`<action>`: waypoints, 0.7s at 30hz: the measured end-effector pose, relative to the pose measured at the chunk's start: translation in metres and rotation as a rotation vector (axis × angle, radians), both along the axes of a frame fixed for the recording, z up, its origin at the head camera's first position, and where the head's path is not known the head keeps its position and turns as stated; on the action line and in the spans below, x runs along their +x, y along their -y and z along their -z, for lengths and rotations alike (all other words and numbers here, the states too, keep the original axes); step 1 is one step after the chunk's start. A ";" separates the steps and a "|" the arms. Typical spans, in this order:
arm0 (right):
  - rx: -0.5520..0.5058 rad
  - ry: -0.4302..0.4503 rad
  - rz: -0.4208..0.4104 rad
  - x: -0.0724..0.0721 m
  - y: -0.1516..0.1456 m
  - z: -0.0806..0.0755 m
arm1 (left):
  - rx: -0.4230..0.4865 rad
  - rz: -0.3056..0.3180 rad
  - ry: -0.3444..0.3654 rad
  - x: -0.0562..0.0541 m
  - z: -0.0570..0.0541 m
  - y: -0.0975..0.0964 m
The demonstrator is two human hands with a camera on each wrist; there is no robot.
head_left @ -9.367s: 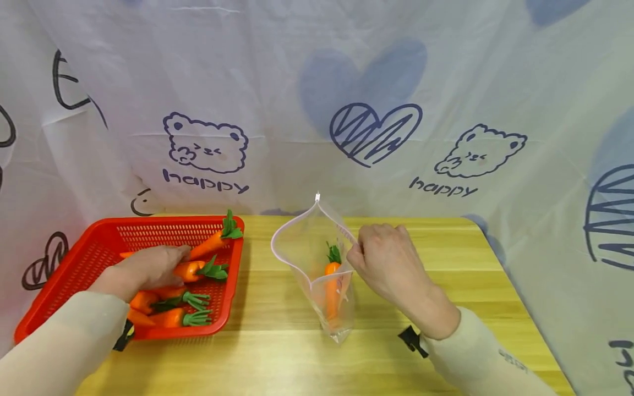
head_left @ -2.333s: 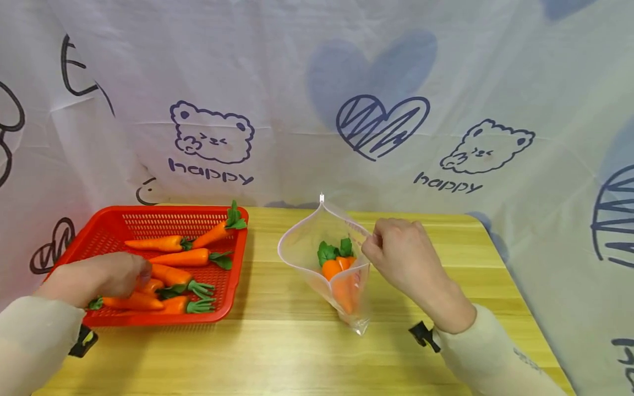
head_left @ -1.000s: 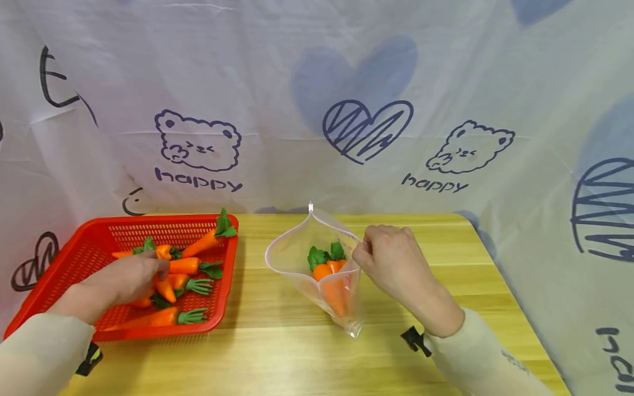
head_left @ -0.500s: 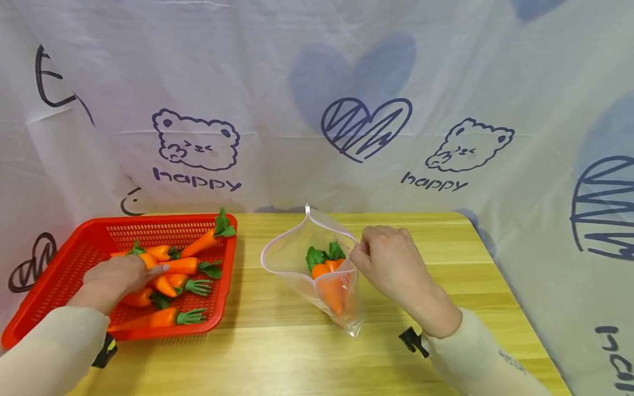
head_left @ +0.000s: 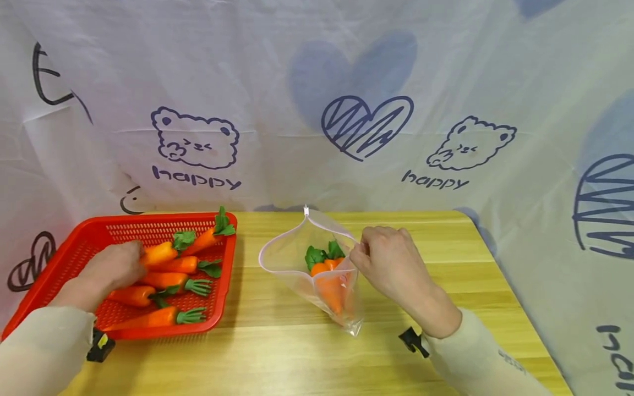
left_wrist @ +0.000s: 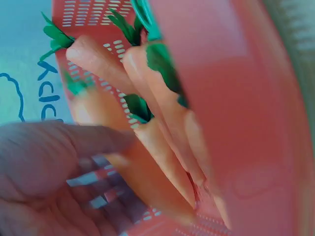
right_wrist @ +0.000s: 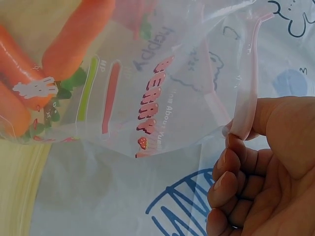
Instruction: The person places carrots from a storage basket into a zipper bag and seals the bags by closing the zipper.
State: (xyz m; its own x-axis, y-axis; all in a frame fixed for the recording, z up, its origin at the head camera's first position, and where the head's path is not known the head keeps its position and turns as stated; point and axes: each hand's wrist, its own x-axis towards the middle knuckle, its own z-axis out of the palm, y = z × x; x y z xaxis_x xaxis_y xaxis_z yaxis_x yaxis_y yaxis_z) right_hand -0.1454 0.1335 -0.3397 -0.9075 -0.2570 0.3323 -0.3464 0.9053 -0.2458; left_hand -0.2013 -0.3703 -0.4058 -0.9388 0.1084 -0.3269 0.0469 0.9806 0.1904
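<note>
Wood-grain counter [head_left: 238, 363], beneath basket and bag | red basket [head_left: 229, 289], left side, loose carrots [head_left: 165, 281] inside | clear zip bag [head_left: 296, 257], right of basket, mouth gaping, bagged carrots [head_left: 331, 289] leaves-up | right hand [head_left: 391, 264], grip clamped on bag's rim | left hand [head_left: 111, 269], at basket, grip clamped on leafy-topped carrot [head_left: 159, 254]

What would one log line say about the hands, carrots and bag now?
left hand: at carrot, grip unclear | right hand: pinching bag by rim | bag: open, carrots inside | red basket: more carrots
</note>
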 end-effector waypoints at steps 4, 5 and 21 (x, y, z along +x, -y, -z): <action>-0.003 0.000 -0.001 0.000 0.000 -0.001 | -0.002 0.162 -0.098 0.000 0.009 -0.003; -0.003 -0.001 -0.004 0.000 0.000 -0.001 | -0.013 0.189 -0.105 0.000 0.011 -0.005; 0.010 -0.021 -0.021 0.001 0.003 0.002 | -0.121 0.315 -0.138 -0.006 0.028 -0.009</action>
State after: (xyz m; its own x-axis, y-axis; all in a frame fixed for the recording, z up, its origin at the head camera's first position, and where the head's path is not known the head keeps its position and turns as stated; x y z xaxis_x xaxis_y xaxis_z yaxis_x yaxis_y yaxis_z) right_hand -0.1444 0.1307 -0.3415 -0.8947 -0.2795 0.3483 -0.3706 0.8999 -0.2299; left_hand -0.2077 -0.3611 -0.4335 -0.9016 0.3680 -0.2273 0.3678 0.9288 0.0448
